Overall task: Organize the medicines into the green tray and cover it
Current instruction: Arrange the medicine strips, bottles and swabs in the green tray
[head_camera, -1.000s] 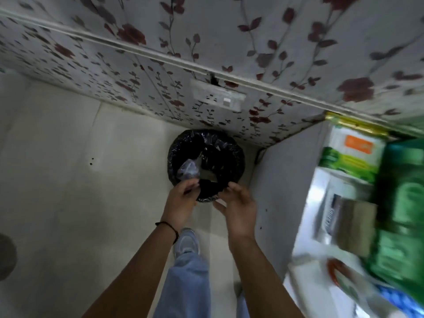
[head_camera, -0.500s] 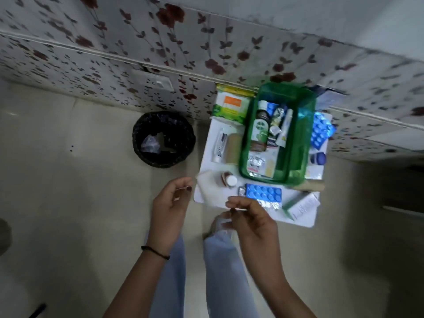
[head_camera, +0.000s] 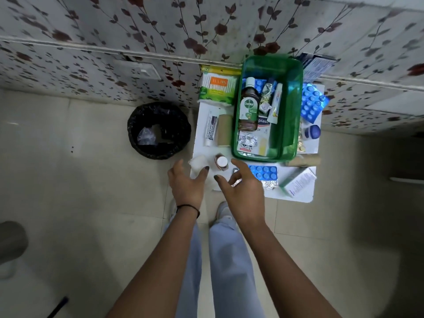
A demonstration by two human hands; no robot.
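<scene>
The green tray [head_camera: 290, 106] stands on a small white table [head_camera: 298, 196] against the wall. Inside it lie a brown Dettol bottle [head_camera: 249, 106], blister strips and a white tube. Loose on the table are a blue blister strip [head_camera: 263, 172], a small brown bottle with a white cap [head_camera: 221, 162], a Cipladine tube [head_camera: 212, 128], a bandage roll [head_camera: 224, 133], a cotton wad [head_camera: 197, 162] and a white-green box [head_camera: 298, 181]. My left hand [head_camera: 187, 184] hovers open at the table's near-left corner. My right hand [head_camera: 244, 191] is open over the front edge, beside the blue strip.
A black bin [head_camera: 159, 130] with a bag liner stands on the floor left of the table. A cotton-bud pack [head_camera: 218, 87] leans at the wall, another blue strip [head_camera: 312, 103] and a blue-capped jar [head_camera: 311, 131] lie right of the tray. My legs are below.
My view swung right from the bin to the table. Both hands left the bin, empty, and now reach toward the table's front edge with fingers spread.
</scene>
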